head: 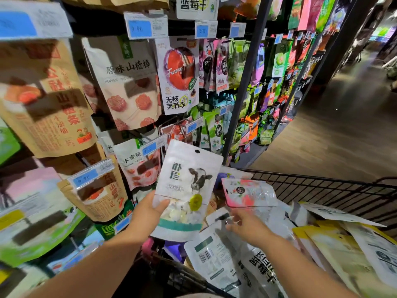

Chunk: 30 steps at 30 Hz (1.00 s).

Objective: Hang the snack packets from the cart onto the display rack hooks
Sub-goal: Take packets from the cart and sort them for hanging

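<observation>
1. The left hand (148, 211) grips a white plastic snack packet printed with a cow (189, 188) by its lower left edge. The packet is upright, in front of the black display rack (242, 82).
2. The right hand (247, 225) hovers over the black wire cart (322, 186), fingers loosely spread and holding nothing, just below a pink-and-white packet (249, 192).
3. White and yellow packets (335, 250) lie heaped in the cart.

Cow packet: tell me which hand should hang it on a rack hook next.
Left. The left hand grips the cow packet upright, hang hole on top, close to the display rack. The right hand reaches low over the cart, farther from it; its grasp is blurred.
</observation>
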Motion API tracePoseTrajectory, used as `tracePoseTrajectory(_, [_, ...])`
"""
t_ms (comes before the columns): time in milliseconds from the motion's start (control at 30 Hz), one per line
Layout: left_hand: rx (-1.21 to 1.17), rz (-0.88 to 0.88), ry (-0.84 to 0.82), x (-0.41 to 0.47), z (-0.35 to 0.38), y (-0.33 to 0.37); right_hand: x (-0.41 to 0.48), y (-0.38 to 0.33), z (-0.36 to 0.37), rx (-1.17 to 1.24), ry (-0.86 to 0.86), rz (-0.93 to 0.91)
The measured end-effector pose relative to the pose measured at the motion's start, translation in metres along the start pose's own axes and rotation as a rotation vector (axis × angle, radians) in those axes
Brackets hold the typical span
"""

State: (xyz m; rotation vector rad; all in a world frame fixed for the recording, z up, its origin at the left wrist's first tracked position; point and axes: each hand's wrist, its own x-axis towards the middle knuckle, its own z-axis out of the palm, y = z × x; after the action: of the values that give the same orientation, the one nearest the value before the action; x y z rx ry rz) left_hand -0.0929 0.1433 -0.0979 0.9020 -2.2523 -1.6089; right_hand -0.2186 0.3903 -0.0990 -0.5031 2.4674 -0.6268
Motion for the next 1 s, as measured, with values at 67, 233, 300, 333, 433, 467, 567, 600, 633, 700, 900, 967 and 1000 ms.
tracePoseTrajectory(67, [-0.070, -0.041, 0.017, -0.005, -0.005, -0.010, 0.003, 0.009, 0.019, -0.061, -0.094, -0.013])
tracePoseTrajectory(233, [-0.119, -0.150, 0.104, -0.016, -0.014, -0.029, 0.018, 0.006, 0.047, -0.291, -0.158, -0.194])
tracePoseTrajectory(300, [-0.157, -0.172, 0.128, -0.019, -0.016, -0.034, 0.026, 0.000, 0.056, -0.377, -0.175, -0.245])
tracePoseTrajectory(333, [-0.173, -0.184, 0.137, -0.020, -0.018, -0.037, 0.030, -0.001, 0.059, -0.409, -0.188, -0.252])
tracePoseTrajectory(433, [-0.242, -0.196, 0.126, -0.025, -0.022, -0.042, 0.038, -0.001, 0.064, -0.442, -0.160, -0.241])
tracePoseTrajectory(467, [-0.247, -0.200, 0.122, -0.026, -0.024, -0.045, 0.040, -0.001, 0.064, -0.431, -0.124, -0.240])
tracePoseTrajectory(567, [-0.240, -0.179, 0.123, -0.027, -0.028, -0.053, 0.043, 0.002, 0.063, -0.357, -0.022, -0.226])
tracePoseTrajectory(600, [-0.245, -0.173, 0.116, -0.026, -0.029, -0.058, 0.044, 0.003, 0.063, -0.346, 0.008, -0.222])
tracePoseTrajectory(633, [-0.251, -0.174, 0.106, -0.026, -0.030, -0.062, 0.045, 0.003, 0.062, -0.351, 0.048, -0.215])
tracePoseTrajectory(700, [-0.261, -0.178, 0.086, -0.027, -0.030, -0.061, 0.047, 0.005, 0.056, -0.365, 0.128, -0.180])
tracePoseTrajectory(900, [-0.246, -0.158, 0.086, -0.030, -0.020, -0.051, 0.046, 0.009, 0.036, -0.163, 0.051, -0.031])
tracePoseTrajectory(967, [-0.211, -0.154, 0.094, -0.029, -0.015, -0.049, 0.041, 0.009, 0.034, -0.140, 0.004, -0.010])
tracePoseTrajectory(1000, [-0.175, -0.155, 0.088, -0.030, -0.013, -0.049, 0.039, 0.009, 0.032, -0.138, -0.013, -0.012])
